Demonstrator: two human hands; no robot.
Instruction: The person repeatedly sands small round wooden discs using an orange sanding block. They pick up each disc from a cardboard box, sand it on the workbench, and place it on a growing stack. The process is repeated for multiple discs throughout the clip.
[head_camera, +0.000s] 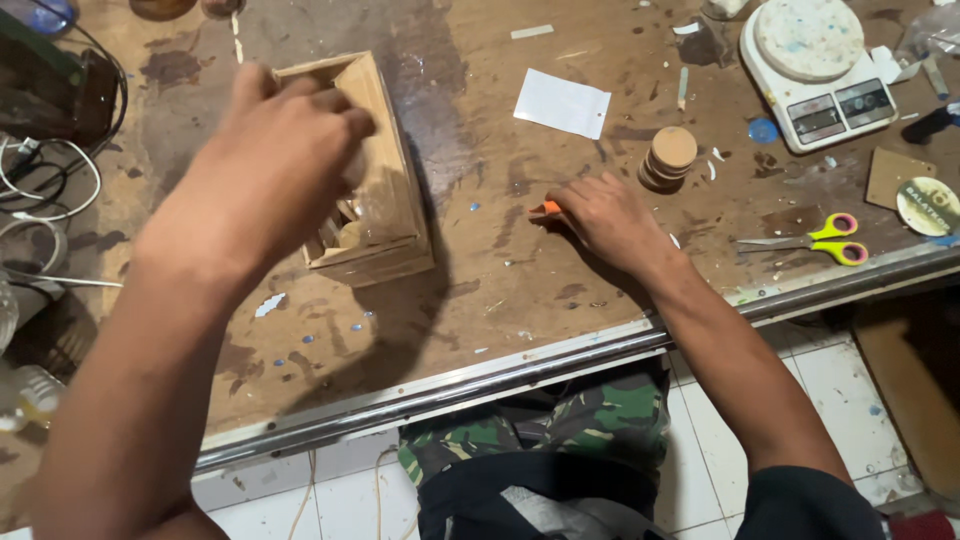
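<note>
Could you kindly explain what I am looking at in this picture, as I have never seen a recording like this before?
No machine here: a camera worn on a person's head looks down at their own two bare hands over a stained brown wooden workbench. The left hand reaches into an open, light plywood box. The right hand rests on the bench, covering a small orange-tipped tool. Nearby lie a stack of round wooden discs, a white plastic pouch, a white digital scale and yellow-and-pink-handled scissors.
</note>
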